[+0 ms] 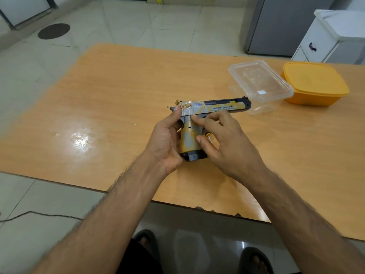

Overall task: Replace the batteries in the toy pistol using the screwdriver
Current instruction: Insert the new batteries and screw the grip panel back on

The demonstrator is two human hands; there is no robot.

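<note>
A yellow, grey and black toy pistol (209,107) is held above the wooden table (110,99), barrel pointing right, grip down. My left hand (166,143) grips the back of the handle, thumb up by the hammer. My right hand (223,139) holds the front of the handle, with the index finger laid across near the trigger and the thumb on the grip's side. A small yellow-handled screwdriver (208,136) shows only partly, tucked between my right hand's fingers behind the grip. The black magazine base (194,156) sticks out at the bottom.
A clear plastic container with lid (260,82) and an orange lidded box (316,84) stand at the table's far right. A grey cabinet and white drawer unit (324,36) lie beyond. My feet show under the near table edge; a cable runs on the floor at left.
</note>
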